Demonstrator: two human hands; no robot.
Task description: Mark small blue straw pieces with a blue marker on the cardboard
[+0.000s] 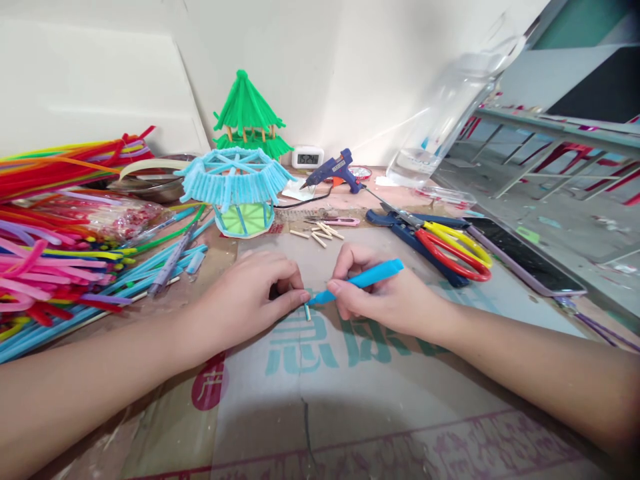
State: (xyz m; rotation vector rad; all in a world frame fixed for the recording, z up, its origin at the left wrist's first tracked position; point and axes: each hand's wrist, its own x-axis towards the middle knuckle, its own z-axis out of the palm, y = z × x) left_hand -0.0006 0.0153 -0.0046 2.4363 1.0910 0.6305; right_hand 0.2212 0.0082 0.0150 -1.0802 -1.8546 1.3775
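My right hand (385, 300) grips a blue marker pen (377, 272), its tip pointing down and left. A short piece of wooden stick (308, 313), partly blue, lies under the tip. My left hand (260, 287) pinches the far end of that piece between thumb and index finger. Just beyond both hands, several short bare stick pieces (323, 233) lie in a loose group. Behind my left hand stands a light blue pipe-cleaner pavilion model (233, 180), with a green pipe-cleaner roof (245, 107) behind it. The blue marker cap (196, 260) lies left of my left hand.
Bundles of colourful pipe cleaners (40, 260) fill the left side. At the back are a small digital clock (307, 157), a blue glue gun (333, 171) and a clear water jug (430, 127). Red-and-yellow-handled scissors (450, 253) and a phone (525, 253) lie right.
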